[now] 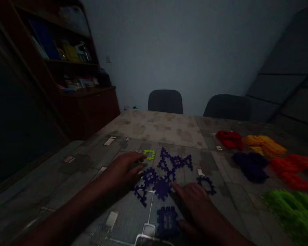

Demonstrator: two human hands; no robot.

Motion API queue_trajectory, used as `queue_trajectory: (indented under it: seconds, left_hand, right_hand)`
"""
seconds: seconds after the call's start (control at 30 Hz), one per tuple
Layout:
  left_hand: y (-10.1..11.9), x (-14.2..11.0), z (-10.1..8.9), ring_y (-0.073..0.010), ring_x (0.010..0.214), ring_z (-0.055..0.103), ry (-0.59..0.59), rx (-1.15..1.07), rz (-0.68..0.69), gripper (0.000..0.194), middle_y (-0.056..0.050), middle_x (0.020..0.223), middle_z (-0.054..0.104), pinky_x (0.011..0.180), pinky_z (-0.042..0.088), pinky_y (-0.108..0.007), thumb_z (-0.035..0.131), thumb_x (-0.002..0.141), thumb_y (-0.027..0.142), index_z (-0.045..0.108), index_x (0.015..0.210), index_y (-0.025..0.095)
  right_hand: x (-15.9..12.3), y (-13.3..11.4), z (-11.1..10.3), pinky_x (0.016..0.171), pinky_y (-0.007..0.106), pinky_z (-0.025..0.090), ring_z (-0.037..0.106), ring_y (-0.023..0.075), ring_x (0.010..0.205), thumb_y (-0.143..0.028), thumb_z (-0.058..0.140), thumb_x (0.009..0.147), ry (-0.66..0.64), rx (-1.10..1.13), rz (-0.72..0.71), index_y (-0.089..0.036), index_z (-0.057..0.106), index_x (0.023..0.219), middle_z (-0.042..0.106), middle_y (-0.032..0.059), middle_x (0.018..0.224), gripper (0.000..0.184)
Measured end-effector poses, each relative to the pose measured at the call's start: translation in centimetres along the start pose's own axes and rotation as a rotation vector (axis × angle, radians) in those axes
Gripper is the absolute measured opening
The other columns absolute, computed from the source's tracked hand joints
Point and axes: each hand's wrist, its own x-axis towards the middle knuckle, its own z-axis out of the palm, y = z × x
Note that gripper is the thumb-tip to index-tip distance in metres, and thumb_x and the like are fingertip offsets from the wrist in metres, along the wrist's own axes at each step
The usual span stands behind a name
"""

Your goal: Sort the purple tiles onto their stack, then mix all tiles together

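The room is dim. A cluster of purple interlocking plastic pieces [166, 171] lies joined on the table, with a single yellow-green square piece [150, 154] at its upper left. My left hand [124, 169] rests beside the cluster, fingers stretched toward the yellow-green piece, empty. My right hand [195, 200] lies flat, its forefinger touching a purple piece at the cluster's lower edge. A loose purple ring piece [207, 184] sits just right of that hand, and a purple square piece [166, 222] lies near its thumb.
Heaps of coloured pieces sit at the table's right: red [229, 139], yellow [267, 146], dark purple [251, 165], orange-red [291, 169], green [295, 213]. A white cable [150, 212] runs across the patterned tablecloth [164, 128]. Two dark chairs [165, 101] stand behind; a wooden shelf unit [74, 75] stands left.
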Motion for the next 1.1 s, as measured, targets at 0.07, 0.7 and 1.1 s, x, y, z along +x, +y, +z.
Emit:
queue_trajectory:
  seconds: [0.07,0.7,1.1]
  left_hand:
    - [0.7,-0.6,1.0,-0.0272,0.123,0.056,-0.028,-0.003,0.033,0.044,-0.011,0.133,0.062,0.106,0.042,-0.043,0.059,0.089,0.032,0.057,0.131,0.020]
    - [3.7,-1.4,2.2,-0.0275,0.130,0.050,0.047,-0.059,0.035,0.072,-0.009,0.146,0.049,0.108,0.042,-0.046,0.063,0.082,0.024,0.033,0.147,0.028]
    - [7.4,-4.2,6.7,-0.0282,0.116,0.053,-0.145,-0.056,0.378,0.109,-0.008,0.134,0.055,0.098,0.046,-0.051,0.067,0.064,0.002,0.009,0.150,0.036]
  right_hand:
    - [-0.7,0.5,-2.0,0.097,0.050,0.045,0.061,0.0291,0.109,-0.011,0.061,0.076,0.030,-0.036,0.008,-0.019,0.018,0.150,0.065,0.0130,0.121,0.086]
    - [-2.6,5.9,-5.0,0.091,0.050,0.046,0.065,0.0275,0.100,-0.016,0.051,0.090,0.091,-0.097,0.223,-0.022,0.058,0.126,0.071,0.0086,0.110,0.037]
    - [-2.7,6.1,-4.7,0.092,0.048,0.045,0.065,0.0261,0.098,-0.015,0.052,0.090,0.089,-0.117,0.234,-0.022,0.060,0.123,0.072,0.0086,0.107,0.035]
